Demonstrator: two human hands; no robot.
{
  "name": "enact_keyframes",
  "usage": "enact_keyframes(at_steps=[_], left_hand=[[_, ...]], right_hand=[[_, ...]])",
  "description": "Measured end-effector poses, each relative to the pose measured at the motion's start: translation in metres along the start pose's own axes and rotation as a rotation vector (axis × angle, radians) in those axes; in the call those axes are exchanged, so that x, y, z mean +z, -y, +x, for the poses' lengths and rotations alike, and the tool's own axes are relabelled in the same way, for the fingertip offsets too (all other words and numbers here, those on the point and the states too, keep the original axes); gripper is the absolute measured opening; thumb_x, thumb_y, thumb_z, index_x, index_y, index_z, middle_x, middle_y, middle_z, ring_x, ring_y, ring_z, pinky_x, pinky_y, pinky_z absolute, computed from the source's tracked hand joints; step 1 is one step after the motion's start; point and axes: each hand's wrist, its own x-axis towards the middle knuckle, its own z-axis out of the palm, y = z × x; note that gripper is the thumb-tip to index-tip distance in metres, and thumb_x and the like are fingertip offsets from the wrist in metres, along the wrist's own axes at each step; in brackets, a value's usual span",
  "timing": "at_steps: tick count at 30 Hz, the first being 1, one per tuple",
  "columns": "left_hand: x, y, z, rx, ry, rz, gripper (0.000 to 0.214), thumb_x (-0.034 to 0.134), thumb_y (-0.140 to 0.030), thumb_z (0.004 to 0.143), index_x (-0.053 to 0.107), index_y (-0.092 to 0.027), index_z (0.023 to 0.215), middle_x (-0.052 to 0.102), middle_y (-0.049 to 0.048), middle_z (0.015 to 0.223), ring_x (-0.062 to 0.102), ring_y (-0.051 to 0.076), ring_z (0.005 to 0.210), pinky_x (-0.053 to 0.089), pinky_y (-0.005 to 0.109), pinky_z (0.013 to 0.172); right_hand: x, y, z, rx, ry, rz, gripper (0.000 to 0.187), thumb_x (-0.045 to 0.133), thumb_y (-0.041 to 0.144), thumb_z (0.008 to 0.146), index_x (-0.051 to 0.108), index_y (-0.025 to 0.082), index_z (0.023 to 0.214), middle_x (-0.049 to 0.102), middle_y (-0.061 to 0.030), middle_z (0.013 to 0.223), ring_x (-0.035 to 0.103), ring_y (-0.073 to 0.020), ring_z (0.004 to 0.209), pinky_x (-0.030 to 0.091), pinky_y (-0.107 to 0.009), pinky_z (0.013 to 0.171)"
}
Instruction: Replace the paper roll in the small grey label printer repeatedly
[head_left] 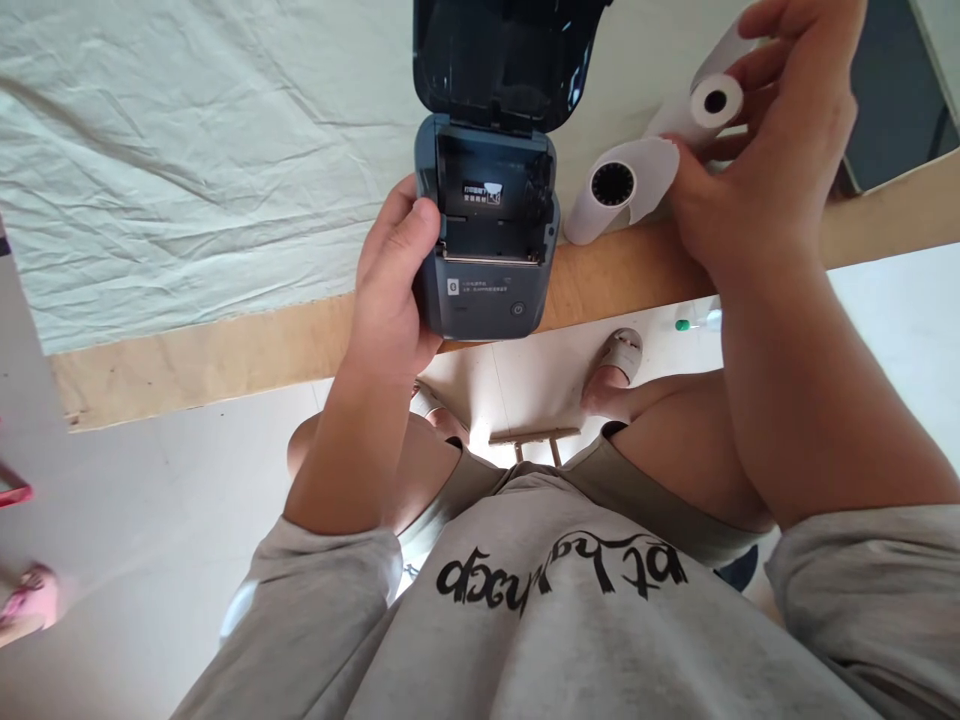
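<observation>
A small dark blue label printer (487, 230) stands at the table's front edge with its lid (499, 55) swung up and its paper bay bare. My left hand (394, 290) is wrapped round the printer's left side, thumb against its casing. My right hand (765, 150) is closed on a white paper roll (712, 100), lifted above the table at the upper right. A second white paper roll (611, 195) lies on the table just right of the printer, its loose end touching my right thumb.
A creased white cloth (187, 170) covers most of the wooden table (225, 350), whose bare edge runs along the front. Below it show my knees, sandalled feet (619, 360) and a pale floor. A small green-capped object (686, 323) lies on the floor.
</observation>
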Motion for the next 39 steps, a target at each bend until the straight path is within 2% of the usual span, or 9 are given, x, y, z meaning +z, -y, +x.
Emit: enact_keyframes(at_steps=[5, 10, 16, 18, 22, 26, 29, 33, 39], left_hand=[[0.0, -0.001, 0.0, -0.018, -0.004, 0.001, 0.024, 0.051, -0.047, 0.081, 0.06, -0.029, 0.094, 0.065, 0.0035, 0.097, 0.063, 0.023, 0.084, 0.049, 0.035, 0.064], [0.0, 0.0, 0.0, -0.009, 0.014, -0.017, 0.024, 0.05, -0.044, 0.082, 0.06, -0.027, 0.096, 0.065, 0.0051, 0.099, 0.063, 0.023, 0.085, 0.051, 0.037, 0.067], [0.0, -0.001, 0.0, -0.019, 0.007, 0.0, 0.026, 0.051, -0.047, 0.081, 0.061, -0.028, 0.095, 0.065, 0.0043, 0.096, 0.065, 0.023, 0.084, 0.051, 0.036, 0.065], [0.001, -0.001, 0.0, -0.01, 0.007, 0.01, 0.024, 0.05, -0.046, 0.082, 0.061, -0.028, 0.094, 0.065, 0.0045, 0.097, 0.065, 0.024, 0.086, 0.051, 0.037, 0.068], [0.001, 0.0, 0.001, 0.012, 0.015, 0.005, 0.024, 0.049, -0.044, 0.082, 0.062, -0.028, 0.094, 0.066, 0.005, 0.1, 0.063, 0.025, 0.089, 0.052, 0.04, 0.074], [0.0, 0.0, 0.001, -0.008, 0.013, -0.007, 0.024, 0.05, -0.044, 0.082, 0.062, -0.028, 0.095, 0.066, 0.0047, 0.1, 0.063, 0.024, 0.087, 0.052, 0.038, 0.068], [-0.001, -0.001, 0.0, -0.015, 0.024, 0.003, 0.024, 0.049, -0.045, 0.082, 0.062, -0.029, 0.095, 0.066, 0.0035, 0.098, 0.063, 0.023, 0.082, 0.051, 0.037, 0.062], [-0.001, -0.002, -0.001, -0.025, 0.035, 0.012, 0.025, 0.048, -0.045, 0.083, 0.062, -0.029, 0.095, 0.065, 0.0042, 0.098, 0.063, 0.024, 0.081, 0.049, 0.037, 0.06], [-0.001, -0.001, 0.001, -0.016, 0.007, -0.012, 0.023, 0.052, -0.046, 0.08, 0.061, -0.03, 0.093, 0.066, 0.0034, 0.1, 0.064, 0.025, 0.087, 0.051, 0.04, 0.069]], right_hand=[[0.0, 0.002, 0.0, -0.035, 0.051, -0.056, 0.054, 0.045, -0.005, 0.057, 0.047, 0.024, 0.102, 0.049, 0.0015, 0.079, 0.037, -0.0079, 0.064, 0.03, -0.024, 0.059], [-0.002, -0.004, 0.001, 0.008, 0.08, -0.179, 0.028, 0.062, 0.015, 0.064, 0.053, 0.021, 0.09, 0.051, -0.0067, 0.093, 0.046, -0.0158, 0.084, 0.036, -0.03, 0.073], [-0.006, -0.006, -0.001, 0.019, 0.106, -0.128, 0.056, 0.048, 0.001, 0.054, 0.049, 0.026, 0.104, 0.059, -0.0016, 0.101, 0.046, -0.0118, 0.075, 0.032, -0.027, 0.063], [-0.006, -0.005, -0.001, 0.028, 0.118, -0.176, 0.051, 0.049, 0.0, 0.053, 0.051, 0.025, 0.098, 0.058, -0.0031, 0.099, 0.049, -0.0146, 0.084, 0.035, -0.029, 0.07], [-0.004, -0.005, 0.001, 0.095, 0.123, -0.276, 0.038, 0.065, 0.014, 0.056, 0.051, 0.022, 0.091, 0.054, -0.0085, 0.099, 0.049, -0.0212, 0.095, 0.038, -0.035, 0.081], [-0.006, -0.011, -0.001, 0.045, 0.111, -0.187, 0.05, 0.057, 0.007, 0.055, 0.047, 0.025, 0.101, 0.056, -0.0044, 0.104, 0.051, -0.0175, 0.089, 0.038, -0.031, 0.073], [-0.007, -0.011, -0.002, 0.044, 0.104, -0.213, 0.046, 0.05, 0.004, 0.051, 0.048, 0.026, 0.092, 0.057, -0.0028, 0.1, 0.052, -0.0175, 0.09, 0.036, -0.03, 0.071], [-0.006, -0.004, 0.002, 0.098, 0.103, -0.218, 0.031, 0.064, 0.014, 0.054, 0.045, 0.024, 0.077, 0.055, -0.0036, 0.09, 0.051, -0.0186, 0.089, 0.037, -0.035, 0.08], [-0.006, -0.001, 0.004, 0.102, 0.004, -0.132, 0.034, 0.072, 0.02, 0.053, 0.04, 0.02, 0.066, 0.049, -0.0009, 0.075, 0.043, -0.0136, 0.076, 0.034, -0.03, 0.075]])
